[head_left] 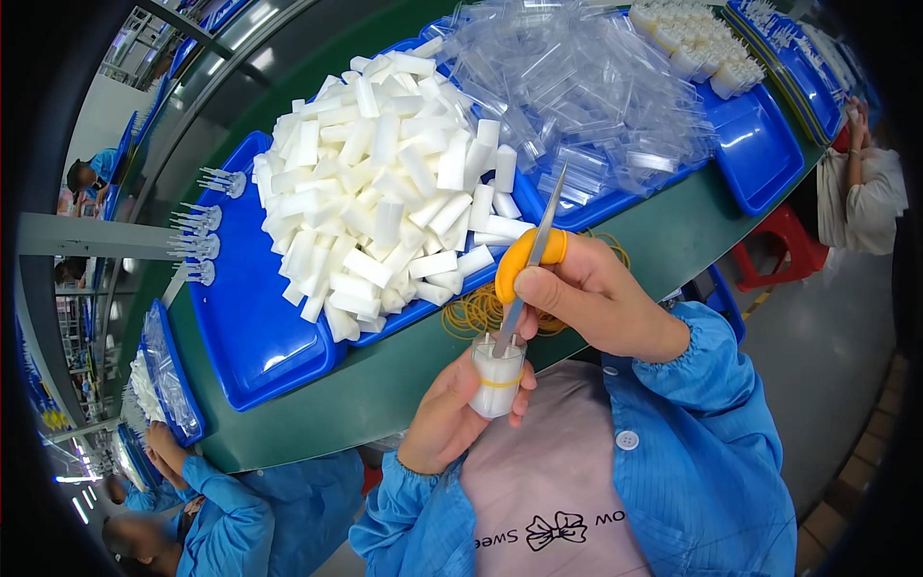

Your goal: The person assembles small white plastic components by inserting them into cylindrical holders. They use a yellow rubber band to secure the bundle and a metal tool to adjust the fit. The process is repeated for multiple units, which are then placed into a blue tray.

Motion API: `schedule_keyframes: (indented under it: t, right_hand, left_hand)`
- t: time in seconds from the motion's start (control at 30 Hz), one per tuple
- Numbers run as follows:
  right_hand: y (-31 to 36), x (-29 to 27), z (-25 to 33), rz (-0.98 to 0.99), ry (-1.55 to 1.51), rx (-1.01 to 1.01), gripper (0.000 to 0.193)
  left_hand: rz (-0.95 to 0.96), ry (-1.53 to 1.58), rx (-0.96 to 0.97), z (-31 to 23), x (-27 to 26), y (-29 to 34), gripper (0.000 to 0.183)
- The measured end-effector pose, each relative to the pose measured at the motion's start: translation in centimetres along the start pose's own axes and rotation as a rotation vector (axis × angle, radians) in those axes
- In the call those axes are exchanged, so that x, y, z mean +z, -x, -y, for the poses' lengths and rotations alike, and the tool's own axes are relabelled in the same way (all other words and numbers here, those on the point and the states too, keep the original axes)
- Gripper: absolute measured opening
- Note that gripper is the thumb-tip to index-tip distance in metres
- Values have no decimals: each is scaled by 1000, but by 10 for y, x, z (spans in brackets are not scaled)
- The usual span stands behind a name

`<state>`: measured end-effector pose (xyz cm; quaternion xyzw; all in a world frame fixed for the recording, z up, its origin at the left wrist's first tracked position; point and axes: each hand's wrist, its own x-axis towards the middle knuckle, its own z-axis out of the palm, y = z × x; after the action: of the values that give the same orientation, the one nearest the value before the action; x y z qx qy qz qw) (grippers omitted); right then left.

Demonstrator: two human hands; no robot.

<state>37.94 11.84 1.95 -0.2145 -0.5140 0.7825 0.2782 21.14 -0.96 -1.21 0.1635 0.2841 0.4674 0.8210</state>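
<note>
Cup (498, 371) looks clear, yellow-banded, perhaps white inside, left hand (447, 409) gripping it, right hand (598, 296) clasping tool (546, 217).

I hold a small, clear, cup-shaped container (489, 401), with white material showing through its wall. A thin yellow band (499, 385) circles it a little below the middle, lying snug against the side. Its wider end faces away from my body, tilted slightly, and small pale prongs (487, 338) stand up at that end. I also hold a slim grey metal tool (549, 213), set steeply on a slant, its sharp point up and away from the container. The tool's broader lower end meets the prong end; I cannot tell how deep it reaches.
</note>
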Motion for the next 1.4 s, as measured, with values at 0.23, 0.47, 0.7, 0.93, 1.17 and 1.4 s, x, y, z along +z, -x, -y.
schedule_keyframes:
  t: [0.23, 0.47, 0.7, 0.93, 1.17, 1.4]
  right_hand:
    - [-4, -1, 1, 3, -33, 65, 22]
    - [-5, 0, 0, 25, -71, 89, 19]
    - [-6, 2, -3, 28, -61, 108, 20]
    - [-3, 3, -9, 76, -147, 135, 20]
    - [-4, 5, -12, 62, -197, 131, 20]
    - [-3, 7, -14, 65, -161, 134, 20]
  left_hand:
    - [23, 46, -7, 0, -1, -2, 68]
    - [11, 62, -25, 2, -2, -3, 68]
    - [45, 91, -42, 4, -4, -3, 65]
    - [24, 96, -27, 2, 3, -4, 61]
    - [48, 105, -22, 2, 2, -3, 59]
    - [44, 121, -18, 3, 0, -3, 58]
